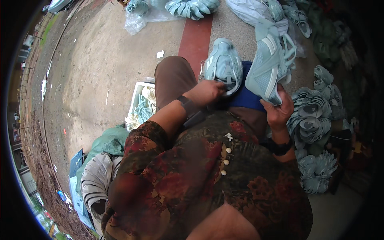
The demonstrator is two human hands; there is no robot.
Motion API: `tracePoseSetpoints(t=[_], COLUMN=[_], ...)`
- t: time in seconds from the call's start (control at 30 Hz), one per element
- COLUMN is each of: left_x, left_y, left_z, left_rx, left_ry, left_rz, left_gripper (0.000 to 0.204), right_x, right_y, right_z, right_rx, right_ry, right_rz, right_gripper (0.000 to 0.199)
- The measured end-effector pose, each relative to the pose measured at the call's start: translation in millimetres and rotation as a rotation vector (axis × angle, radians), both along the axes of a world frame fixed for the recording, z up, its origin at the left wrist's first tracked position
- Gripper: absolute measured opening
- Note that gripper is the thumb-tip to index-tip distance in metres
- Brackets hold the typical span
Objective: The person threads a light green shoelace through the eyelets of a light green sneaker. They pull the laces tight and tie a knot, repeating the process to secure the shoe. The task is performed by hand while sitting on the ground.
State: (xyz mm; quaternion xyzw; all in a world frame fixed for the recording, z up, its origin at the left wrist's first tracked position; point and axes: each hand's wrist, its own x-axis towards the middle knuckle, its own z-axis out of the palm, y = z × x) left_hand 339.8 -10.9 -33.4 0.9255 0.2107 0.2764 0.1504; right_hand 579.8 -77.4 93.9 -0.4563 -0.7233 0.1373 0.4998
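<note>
Two light-blue sneaker uppers are held over my lap. My left hand [206, 93] is closed at the heel opening of one laced upper [225, 56], which lies toe away from me on a blue cloth [246, 95]. Its fingertips are partly hidden inside the collar. In my right hand [280, 109] a second upper [267, 60] is pinched by its lower end and held up on its side. White stripes run across its mesh, and loose loops of lace stick out at its right.
A white box [138, 89] of pale laces [143, 107] stands left of my knee. Stacked light-blue uppers [310, 110] lie on the right, with more [194, 8] beyond my knees. Grey nested uppers [96, 178] and a green sack [108, 142] sit at lower left.
</note>
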Motion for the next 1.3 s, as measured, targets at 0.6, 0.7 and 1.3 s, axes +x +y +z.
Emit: tracePoseSetpoints(t=[0.6, 0.7, 1.3], left_x=[-39.5, -53.0, 5.7], left_y=[13.6, 21.5, -9.9], left_z=[62.1, 85.2, 104.6], left_rx=[-0.599, -0.891, -0.275], left_ry=[-0.332, -0.850, -0.015], left_rz=[0.496, 0.602, 0.225], left_gripper=[0.037, 0.027, 0.023], right_x=[48.5, 19.7, 11.3], right_y=[-15.4, -4.0, 40.2], right_z=[4.7, 9.3, -12.2], right_rx=[-0.033, -0.013, -0.374], right_ry=[0.130, -0.258, 0.485], right_rz=[-0.470, -0.223, 0.167], right_gripper=[0.028, 0.027, 0.010])
